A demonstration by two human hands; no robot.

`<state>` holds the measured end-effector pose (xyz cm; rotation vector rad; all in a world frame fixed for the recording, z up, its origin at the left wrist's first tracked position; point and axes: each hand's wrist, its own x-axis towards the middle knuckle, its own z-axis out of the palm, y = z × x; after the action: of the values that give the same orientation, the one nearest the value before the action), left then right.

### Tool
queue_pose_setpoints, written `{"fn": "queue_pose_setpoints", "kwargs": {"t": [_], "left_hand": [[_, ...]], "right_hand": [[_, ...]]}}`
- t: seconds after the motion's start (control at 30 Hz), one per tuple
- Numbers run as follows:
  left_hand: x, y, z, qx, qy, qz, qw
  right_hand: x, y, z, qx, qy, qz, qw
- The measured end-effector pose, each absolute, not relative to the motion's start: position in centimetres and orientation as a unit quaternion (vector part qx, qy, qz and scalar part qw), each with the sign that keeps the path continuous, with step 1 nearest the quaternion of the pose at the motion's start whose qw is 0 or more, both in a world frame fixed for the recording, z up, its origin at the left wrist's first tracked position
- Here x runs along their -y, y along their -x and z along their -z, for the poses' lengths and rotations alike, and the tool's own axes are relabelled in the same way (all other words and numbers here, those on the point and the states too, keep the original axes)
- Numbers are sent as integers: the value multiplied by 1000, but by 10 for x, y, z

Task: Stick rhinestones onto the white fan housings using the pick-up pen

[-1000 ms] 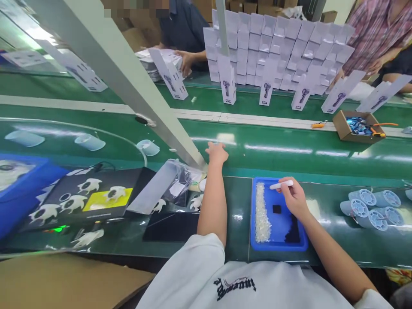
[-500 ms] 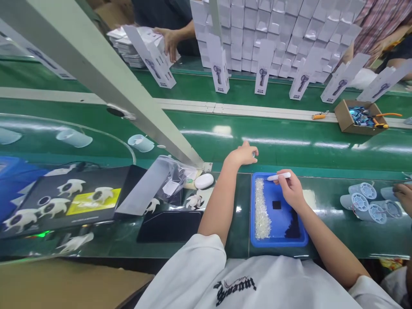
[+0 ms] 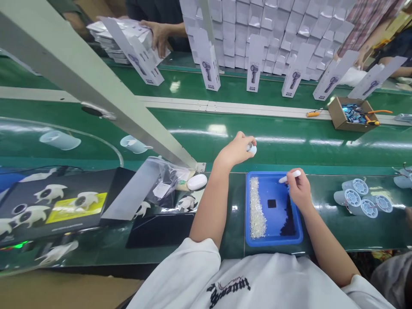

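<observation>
My left hand (image 3: 236, 150) is curled over the green conveyor belt (image 3: 289, 150) and pinches a small white rounded part (image 3: 252, 149) between its fingers. My right hand (image 3: 298, 189) hovers over a blue tray (image 3: 273, 238) and grips a white pen-like tool (image 3: 289, 176), tip pointing up and right. In the tray lie a strip of small clear pieces (image 3: 256, 208), a small black square (image 3: 272, 203) and a dark pile (image 3: 288, 219).
A slanted grey beam (image 3: 96, 90) crosses the left. Below it lie a clear plastic bag (image 3: 167, 180), a white oval object (image 3: 197, 181) and a black printed sheet (image 3: 58, 206). Pale blue fan parts (image 3: 360, 199) sit right. White boxes (image 3: 254, 73) stand across the belt, with other people's hands behind.
My left hand moved right from the beam's foot and lifted a small white part off the belt. My right hand stayed over the tray. The view tilted down slightly.
</observation>
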<state>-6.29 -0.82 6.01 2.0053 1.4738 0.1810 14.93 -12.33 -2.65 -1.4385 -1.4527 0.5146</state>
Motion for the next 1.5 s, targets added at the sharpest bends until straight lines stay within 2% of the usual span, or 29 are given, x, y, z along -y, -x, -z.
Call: {"fn": "queue_pose_setpoints", "kwargs": {"t": [0.17, 0.37, 0.53, 0.7, 0.83, 0.93, 1.17, 1.33, 1.5], "left_hand": [[9, 61, -61, -558, -753, -97, 334], [10, 63, -62, -562, -746, -168, 314], [10, 61, -62, -559, -715, -268, 325], [5, 56, -57, -502, -621, -427, 424], [-4, 55, -51, -402, -494, -560, 531], [-11, 60, -48, -351, -405, -611, 583], [-18, 70, -46, -321, -321, -640, 620], [-15, 64, -49, -306, -279, -634, 653], [-15, 59, -47, -318, -258, -637, 653]], "right_hand": [[126, -157, 33, 554, 613, -243, 508], [134, -152, 34, 579, 601, -280, 475], [138, -149, 33, 624, 581, -219, 475], [138, -157, 27, 602, 612, -91, 505], [136, -161, 26, 594, 625, -89, 498], [134, -162, 28, 594, 630, -100, 491], [131, -163, 29, 615, 620, -141, 466], [132, -161, 29, 636, 581, -249, 442], [131, -165, 27, 655, 575, -115, 477]]}}
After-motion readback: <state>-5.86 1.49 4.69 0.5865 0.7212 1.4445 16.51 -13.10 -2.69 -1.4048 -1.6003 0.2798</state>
